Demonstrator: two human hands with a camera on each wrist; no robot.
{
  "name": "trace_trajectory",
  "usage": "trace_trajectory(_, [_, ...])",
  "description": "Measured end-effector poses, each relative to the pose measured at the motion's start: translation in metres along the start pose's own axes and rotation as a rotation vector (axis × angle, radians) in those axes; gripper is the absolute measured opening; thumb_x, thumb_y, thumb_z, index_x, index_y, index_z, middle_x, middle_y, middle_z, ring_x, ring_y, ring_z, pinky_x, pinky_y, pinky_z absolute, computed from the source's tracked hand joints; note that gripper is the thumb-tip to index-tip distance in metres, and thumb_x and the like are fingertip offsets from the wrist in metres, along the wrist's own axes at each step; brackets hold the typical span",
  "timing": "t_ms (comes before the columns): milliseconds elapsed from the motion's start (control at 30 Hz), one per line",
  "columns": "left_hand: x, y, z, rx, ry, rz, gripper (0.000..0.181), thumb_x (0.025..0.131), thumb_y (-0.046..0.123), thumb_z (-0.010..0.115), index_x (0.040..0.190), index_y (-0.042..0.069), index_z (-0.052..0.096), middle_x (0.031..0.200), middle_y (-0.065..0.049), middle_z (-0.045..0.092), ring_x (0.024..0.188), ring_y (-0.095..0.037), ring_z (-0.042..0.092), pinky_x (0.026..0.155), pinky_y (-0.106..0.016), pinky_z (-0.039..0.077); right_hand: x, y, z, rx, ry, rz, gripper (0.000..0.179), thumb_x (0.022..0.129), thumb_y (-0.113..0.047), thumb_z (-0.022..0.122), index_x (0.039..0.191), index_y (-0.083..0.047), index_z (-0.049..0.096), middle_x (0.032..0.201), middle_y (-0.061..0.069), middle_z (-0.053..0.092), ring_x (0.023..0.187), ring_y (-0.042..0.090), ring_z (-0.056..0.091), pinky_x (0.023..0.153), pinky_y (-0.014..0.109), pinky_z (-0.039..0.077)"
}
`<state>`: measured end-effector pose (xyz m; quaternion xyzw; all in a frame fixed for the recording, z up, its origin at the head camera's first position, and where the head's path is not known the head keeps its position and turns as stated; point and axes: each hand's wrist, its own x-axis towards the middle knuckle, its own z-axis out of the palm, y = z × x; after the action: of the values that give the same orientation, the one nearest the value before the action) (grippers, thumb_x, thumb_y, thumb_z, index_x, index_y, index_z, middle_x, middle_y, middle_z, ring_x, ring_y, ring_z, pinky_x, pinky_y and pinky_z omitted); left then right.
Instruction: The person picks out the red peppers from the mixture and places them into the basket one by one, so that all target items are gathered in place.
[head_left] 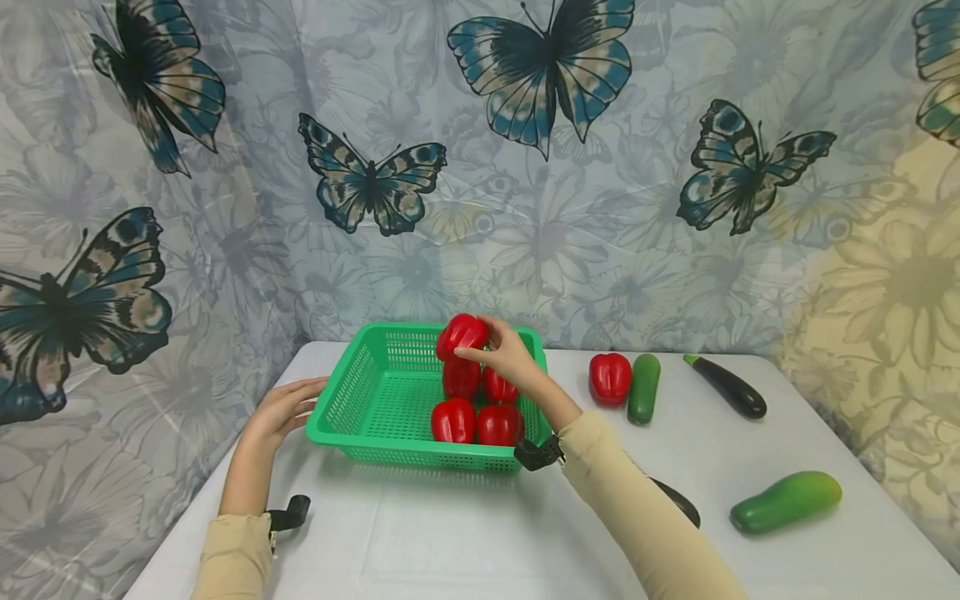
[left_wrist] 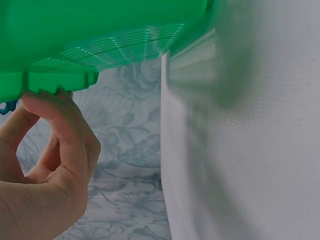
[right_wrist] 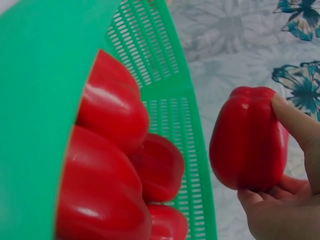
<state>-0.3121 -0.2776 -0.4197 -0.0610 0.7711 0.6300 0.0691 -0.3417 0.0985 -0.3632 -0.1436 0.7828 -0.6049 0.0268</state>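
Observation:
My right hand (head_left: 504, 354) holds a red bell pepper (head_left: 461, 335) over the back right part of the green basket (head_left: 337, 450). In the right wrist view, the thumb and fingers grip this bell pepper (right_wrist: 248, 139) at its two ends, above the rim. Below it, several red bell peppers, such as one at the front (head_left: 453, 420), lie in the basket's right half. My left hand (head_left: 281, 410) touches the outside of the basket's left rim with its fingertips. In the left wrist view, the fingers (left_wrist: 65, 120) are gently bent against the rim's edge.
Right of the basket are another red bell pepper (head_left: 610, 379), a cucumber (head_left: 643, 389) and an eggplant (head_left: 726, 386). Nearer lies a large green vegetable with a yellowish end (head_left: 786, 502). My right sleeve partly covers a second dark eggplant (head_left: 678, 502). Butterfly-patterned cloth (head_left: 547, 250) hangs behind the white table (head_left: 420, 533).

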Motion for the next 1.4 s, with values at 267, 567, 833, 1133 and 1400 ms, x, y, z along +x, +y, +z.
trace_trajectory(267, [0.000, -0.001, 0.000, 0.004, -0.001, -0.003, 0.070, 0.092, 0.043, 0.066, 0.144, 0.001, 0.045, 0.104, 0.021, 0.060, 0.093, 0.001, 0.062, 0.083, -0.021, 0.053, 0.002, -0.001, 0.009, -0.055, -0.022, 0.023, 0.078, 0.088, -0.025, 0.074, 0.150, -0.004, 0.032, 0.150, 0.015, 0.044, 0.140, 0.030, 0.043, 0.111, 0.044, 0.042])
trace_trajectory(567, [-0.002, -0.002, -0.002, 0.005, -0.012, 0.003, 0.066, 0.093, 0.042, 0.065, 0.143, 0.003, 0.048, 0.102, 0.023, 0.060, 0.092, 0.001, 0.063, 0.083, -0.021, 0.053, 0.007, 0.001, 0.022, -0.093, -0.095, 0.053, 0.080, 0.087, -0.032, 0.074, 0.150, -0.006, 0.034, 0.144, 0.012, 0.051, 0.134, 0.027, 0.050, 0.107, 0.044, 0.045])
trace_trajectory(833, [0.000, -0.001, -0.001, -0.007, -0.012, -0.003, 0.067, 0.093, 0.041, 0.066, 0.144, 0.002, 0.046, 0.100, 0.024, 0.061, 0.092, 0.002, 0.063, 0.082, -0.021, 0.054, 0.014, 0.007, 0.031, -0.085, -0.151, 0.070, 0.076, 0.087, -0.033, 0.075, 0.149, -0.010, 0.038, 0.137, 0.009, 0.058, 0.124, 0.024, 0.057, 0.101, 0.041, 0.050])
trace_trajectory(1133, [0.001, 0.000, -0.001, -0.021, -0.014, -0.010, 0.065, 0.094, 0.038, 0.065, 0.144, 0.002, 0.046, 0.097, 0.024, 0.062, 0.090, 0.002, 0.064, 0.080, -0.020, 0.054, 0.013, 0.008, 0.042, -0.091, -0.245, 0.146, 0.076, 0.087, -0.037, 0.074, 0.149, -0.013, 0.038, 0.137, 0.008, 0.056, 0.123, 0.025, 0.054, 0.099, 0.045, 0.051])
trace_trajectory(1400, [0.000, -0.001, 0.000, -0.015, -0.007, -0.015, 0.062, 0.093, 0.039, 0.066, 0.142, 0.003, 0.050, 0.096, 0.024, 0.063, 0.091, 0.001, 0.064, 0.080, -0.021, 0.054, 0.014, 0.010, 0.050, -0.144, -0.341, 0.147, 0.074, 0.087, -0.035, 0.074, 0.148, -0.011, 0.040, 0.140, 0.008, 0.054, 0.128, 0.025, 0.051, 0.102, 0.045, 0.049])
